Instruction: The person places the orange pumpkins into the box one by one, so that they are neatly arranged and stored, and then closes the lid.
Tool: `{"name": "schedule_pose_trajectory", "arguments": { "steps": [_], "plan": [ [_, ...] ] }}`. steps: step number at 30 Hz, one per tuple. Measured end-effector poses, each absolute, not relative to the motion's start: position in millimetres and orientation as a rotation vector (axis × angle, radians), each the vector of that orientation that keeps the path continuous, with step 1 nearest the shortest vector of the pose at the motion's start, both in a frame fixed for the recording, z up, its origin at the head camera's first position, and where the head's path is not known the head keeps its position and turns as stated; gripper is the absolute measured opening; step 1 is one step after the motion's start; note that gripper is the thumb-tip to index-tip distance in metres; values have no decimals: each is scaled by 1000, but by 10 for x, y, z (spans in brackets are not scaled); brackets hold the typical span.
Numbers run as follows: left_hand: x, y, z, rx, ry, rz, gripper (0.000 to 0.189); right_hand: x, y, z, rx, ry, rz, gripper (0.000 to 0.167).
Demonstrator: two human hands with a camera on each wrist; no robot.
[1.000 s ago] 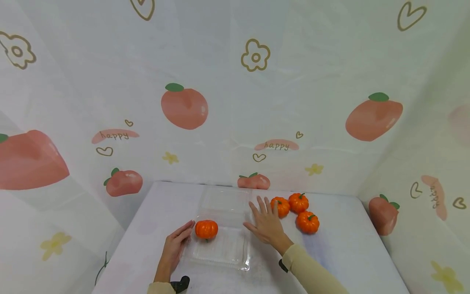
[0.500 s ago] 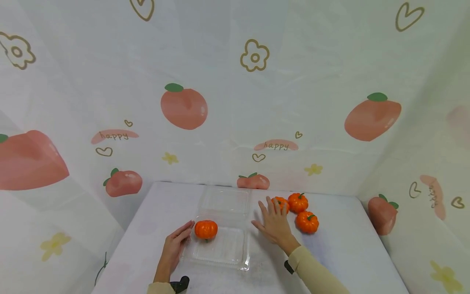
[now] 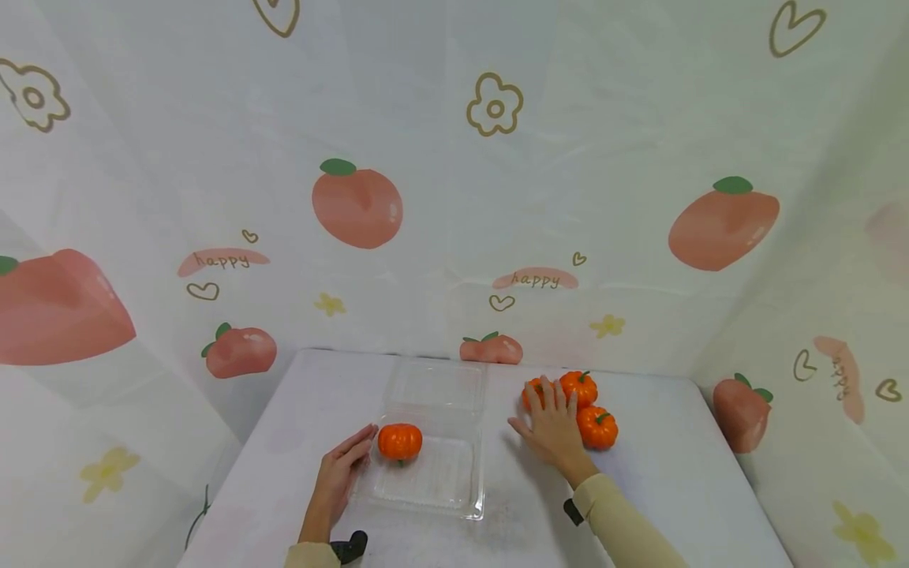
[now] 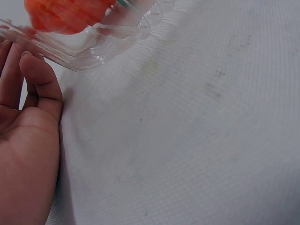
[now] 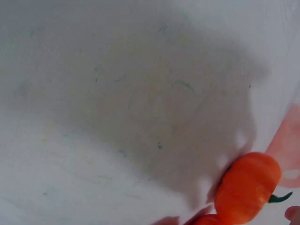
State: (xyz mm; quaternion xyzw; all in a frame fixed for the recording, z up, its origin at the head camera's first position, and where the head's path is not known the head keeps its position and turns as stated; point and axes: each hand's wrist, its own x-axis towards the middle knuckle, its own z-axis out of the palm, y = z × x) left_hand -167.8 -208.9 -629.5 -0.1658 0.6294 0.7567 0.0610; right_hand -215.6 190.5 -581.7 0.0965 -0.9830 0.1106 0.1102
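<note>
Beneath the right hand (image 3: pixel 554 430), at 2 o'clock from a clear plastic hinged container (image 3: pixel 433 485), sits a glossy orange ribbed pumpkin (image 3: pixel 537 390); this grip is wide, fingers spread over the fruit; I cannot tell whether it bears any weight, and the hand masks the stem and long axis. One squat, shiny orange pumpkin (image 3: pixel 400 440) rests inside the container, toward its 10 o'clock corner; its green stem points to 6 o'clock, its broad axis running 9 to 3; the see-through lid (image 3: pixel 436 386) lies folded open at 12 o'clock. Judging by this, the work looks early: one pumpkin in, three outside. Close by the covered one, a second loose pumpkin (image 3: pixel 578 389) lies at 3 o'clock, a third (image 3: pixel 597 430) at 4; at the container's 9 o'clock edge, the left hand (image 3: pixel 337 475) steadies it, fingers loosely extended; all stand on a white cloth-covered counter (image 3: pixel 273 469).
</note>
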Motion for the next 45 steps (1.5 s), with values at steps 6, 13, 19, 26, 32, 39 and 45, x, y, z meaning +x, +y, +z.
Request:
{"name": "schedule_pose_trajectory", "arguments": {
  "steps": [6, 13, 19, 26, 32, 39, 45],
  "plan": [
    [-1687, -2096, -6284, -492, 1916, 2295, 60, -2179, 1995, -5856, 213, -2920, 435, 85],
    [-1681, -2102, -6290, -493, 1913, 2299, 57, -2209, 2039, -5934, 108, -2950, 566, 91],
    [-1673, -2121, -6288, -482, 1943, 2298, 57, -2253, 2039, -5927, -1, -2918, 819, 90],
    [-1660, -2128, -6292, -473, 1946, 2277, 61, -2305, 2046, -5897, -154, -2897, 986, 78],
    [-1652, -2124, -6291, -468, 1935, 2284, 63, -2361, 2012, -5899, -220, -2903, 1003, 67],
    [-1673, -2088, -6341, -482, 1950, 2278, 58, -2367, 2012, -5902, -239, -2890, 1012, 55],
    [-1688, -2090, -6333, -513, 1953, 2272, 57, -2385, 1998, -5898, -249, -2921, 976, 51]
  ]
}}
